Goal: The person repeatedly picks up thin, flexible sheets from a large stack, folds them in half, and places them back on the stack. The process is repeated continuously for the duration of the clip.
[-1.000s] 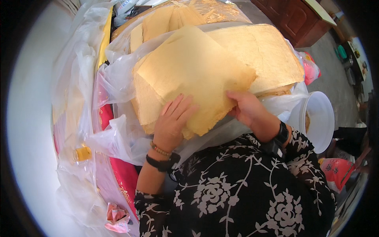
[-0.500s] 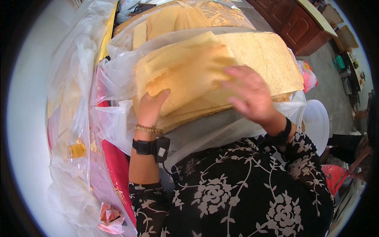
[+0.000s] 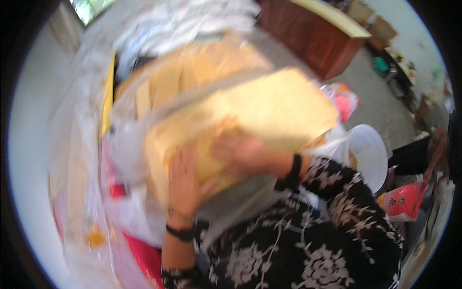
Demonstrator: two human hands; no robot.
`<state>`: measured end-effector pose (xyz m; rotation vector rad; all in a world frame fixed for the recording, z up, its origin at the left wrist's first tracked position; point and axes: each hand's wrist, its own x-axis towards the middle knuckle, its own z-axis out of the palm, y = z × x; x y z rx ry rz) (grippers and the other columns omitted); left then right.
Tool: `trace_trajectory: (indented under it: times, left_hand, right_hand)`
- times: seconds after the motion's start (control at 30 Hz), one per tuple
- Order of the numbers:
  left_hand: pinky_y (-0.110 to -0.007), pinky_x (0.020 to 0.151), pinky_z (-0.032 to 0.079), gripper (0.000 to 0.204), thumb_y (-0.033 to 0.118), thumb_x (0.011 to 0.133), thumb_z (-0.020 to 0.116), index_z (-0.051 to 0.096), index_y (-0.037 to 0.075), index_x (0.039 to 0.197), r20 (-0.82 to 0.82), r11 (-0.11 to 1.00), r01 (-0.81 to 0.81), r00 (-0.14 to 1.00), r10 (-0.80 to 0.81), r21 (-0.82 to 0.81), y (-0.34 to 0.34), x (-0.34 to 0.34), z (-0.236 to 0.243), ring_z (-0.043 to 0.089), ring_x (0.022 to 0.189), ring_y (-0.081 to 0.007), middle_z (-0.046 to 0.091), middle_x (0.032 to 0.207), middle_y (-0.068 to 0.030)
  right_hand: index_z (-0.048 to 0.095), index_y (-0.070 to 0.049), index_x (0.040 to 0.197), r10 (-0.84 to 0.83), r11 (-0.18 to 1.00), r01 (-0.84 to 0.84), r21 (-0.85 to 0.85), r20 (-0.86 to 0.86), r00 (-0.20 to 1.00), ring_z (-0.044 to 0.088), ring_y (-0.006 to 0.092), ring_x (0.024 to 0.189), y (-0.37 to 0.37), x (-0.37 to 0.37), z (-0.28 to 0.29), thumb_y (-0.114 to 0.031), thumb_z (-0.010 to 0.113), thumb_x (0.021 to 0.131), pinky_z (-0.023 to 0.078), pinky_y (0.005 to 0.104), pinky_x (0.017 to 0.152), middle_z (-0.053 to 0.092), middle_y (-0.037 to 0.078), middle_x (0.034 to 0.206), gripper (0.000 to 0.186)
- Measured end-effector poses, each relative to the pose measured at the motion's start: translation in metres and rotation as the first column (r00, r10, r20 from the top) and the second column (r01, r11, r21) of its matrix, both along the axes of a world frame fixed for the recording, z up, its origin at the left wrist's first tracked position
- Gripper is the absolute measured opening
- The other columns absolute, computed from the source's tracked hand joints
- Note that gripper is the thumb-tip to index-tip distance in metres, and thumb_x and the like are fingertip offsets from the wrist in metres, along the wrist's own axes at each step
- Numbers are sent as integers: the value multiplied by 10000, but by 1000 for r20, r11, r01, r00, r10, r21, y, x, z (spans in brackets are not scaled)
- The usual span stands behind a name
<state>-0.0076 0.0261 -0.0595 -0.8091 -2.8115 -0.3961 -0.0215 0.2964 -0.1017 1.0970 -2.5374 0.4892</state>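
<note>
The frame is blurred by motion. A folded yellowish thin sheet [image 3: 207, 161] lies on a stack of large pale yellow sheets [image 3: 284, 106], wrapped round by clear plastic [image 3: 125, 159]. My left hand [image 3: 185, 185] rests on the folded sheet's left part, fingers stretched out flat and thumb apart. My right hand [image 3: 245, 154] is over the middle of that sheet, its fingers smeared, so their grip is unclear.
Another wrapped pile [image 3: 168, 79] lies behind. A translucent bucket [image 3: 368, 154] and red bag [image 3: 404, 200] are at right, with a person's arm [image 3: 435, 154] at the rim. A wooden cabinet [image 3: 308, 43] stands beyond; a yellow jar [image 3: 96, 237] lies left.
The view has shifted, showing more of the room. The loose sheet looks folded smaller. My left hand has turned flat onto it, and my right hand has moved leftward across it.
</note>
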Motion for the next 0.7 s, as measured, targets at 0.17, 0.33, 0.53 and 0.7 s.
trace_trajectory:
  times: [0.17,0.33,0.53,0.7]
  left_hand:
    - [-539,1150,398,716,267,778,832,570,82,1419,69,987,133,989,-127,-92,7,-16,2,454,1409,-448,514,1511,-206]
    - [-471,1052,517,521,65,754,767,692,74,1270,195,977,197,964,-179,-80,-37,-13,12,631,1259,-371,668,1361,-171]
    - [-273,859,529,296,142,934,778,750,54,1215,629,875,-184,761,-162,448,-96,-7,-14,674,960,-106,760,1068,-20]
    - [-242,556,333,354,190,1041,692,532,63,752,477,582,-356,877,-63,731,-62,-11,-33,398,676,0,480,715,115]
  right_hand:
    - [703,-10,1188,-98,988,93,127,36,995,691,357,1064,15,-23,15,-155,620,842,554,459,902,688,205,1256,384]
    - [732,-126,888,-29,990,54,-130,188,982,678,411,810,50,-10,41,-262,663,824,550,513,734,692,164,820,165]
    - [775,-55,1067,96,901,200,-384,628,772,727,206,798,79,13,27,-295,827,903,561,348,735,762,141,900,296]
    - [766,-13,1110,222,517,580,-629,754,619,641,53,908,56,0,17,-222,770,981,526,266,832,765,-25,1011,246]
